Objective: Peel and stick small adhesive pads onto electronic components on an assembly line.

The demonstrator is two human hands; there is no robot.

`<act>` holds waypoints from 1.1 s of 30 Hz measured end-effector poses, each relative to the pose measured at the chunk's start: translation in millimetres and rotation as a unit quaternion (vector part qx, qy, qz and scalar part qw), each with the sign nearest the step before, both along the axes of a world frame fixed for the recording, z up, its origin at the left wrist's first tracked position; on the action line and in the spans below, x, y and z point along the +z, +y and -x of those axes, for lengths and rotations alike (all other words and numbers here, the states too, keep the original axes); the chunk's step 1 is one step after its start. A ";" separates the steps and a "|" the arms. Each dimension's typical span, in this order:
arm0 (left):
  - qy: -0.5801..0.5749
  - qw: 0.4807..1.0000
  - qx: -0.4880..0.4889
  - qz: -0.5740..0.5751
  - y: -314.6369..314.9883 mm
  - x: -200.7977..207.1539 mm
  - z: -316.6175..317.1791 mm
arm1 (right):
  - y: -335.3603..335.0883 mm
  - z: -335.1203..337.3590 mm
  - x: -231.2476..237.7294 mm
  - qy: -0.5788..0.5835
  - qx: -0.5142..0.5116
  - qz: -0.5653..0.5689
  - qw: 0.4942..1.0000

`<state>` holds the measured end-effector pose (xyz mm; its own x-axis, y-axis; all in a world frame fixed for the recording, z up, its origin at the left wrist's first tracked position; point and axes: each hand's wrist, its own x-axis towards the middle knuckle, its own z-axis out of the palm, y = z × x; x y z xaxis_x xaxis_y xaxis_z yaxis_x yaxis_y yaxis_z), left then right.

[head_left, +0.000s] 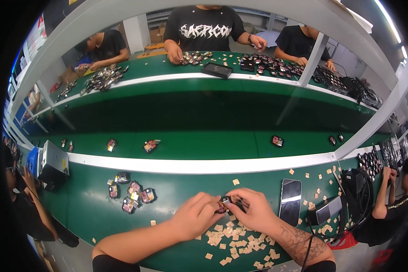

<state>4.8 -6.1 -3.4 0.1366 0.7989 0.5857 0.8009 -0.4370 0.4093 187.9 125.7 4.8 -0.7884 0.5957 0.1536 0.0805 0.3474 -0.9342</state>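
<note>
Close in front of me, my left hand [196, 214] grips a small black-edged electronic module [222, 205] with a reddish circuit board. My right hand [253, 210] meets it from the other side, thumb and fingers pinched at the module's right edge. Fingers cover much of the module, so fine detail is hidden. Below both hands lies a loose scatter of small beige square pieces [235, 238] on the green tabletop [167, 181]. Several similar modules [135, 187] sit in a loose group to the left of my left hand.
A phone [290, 201] lies right of my right hand, beside a grey box-shaped device [327, 210] with black cables. A white rail [204, 166] divides my table from a green belt [204, 145] carrying scattered modules. Co-workers sit across and at both sides. A grey machine [53, 163] stands left.
</note>
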 end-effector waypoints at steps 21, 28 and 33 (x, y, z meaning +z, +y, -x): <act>-0.067 0.929 0.284 0.226 100.2 12.1 97.1 | 14.3 -12.5 -8.7 -0.016 -0.042 -0.182 0.982; 0.208 0.843 0.418 0.267 55.8 32.3 143.6 | 12.7 -15.6 0.1 0.025 -0.042 -0.172 0.984; 0.057 0.905 0.327 0.265 43.6 24.3 174.5 | 14.0 -13.7 -4.9 0.024 -0.019 -0.163 0.986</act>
<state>-169.7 37.4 20.9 -0.4314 0.8957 0.1077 0.8677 0.3793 0.3212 201.6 139.7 -0.1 -0.7540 0.5367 0.3787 0.0566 0.6275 -0.7765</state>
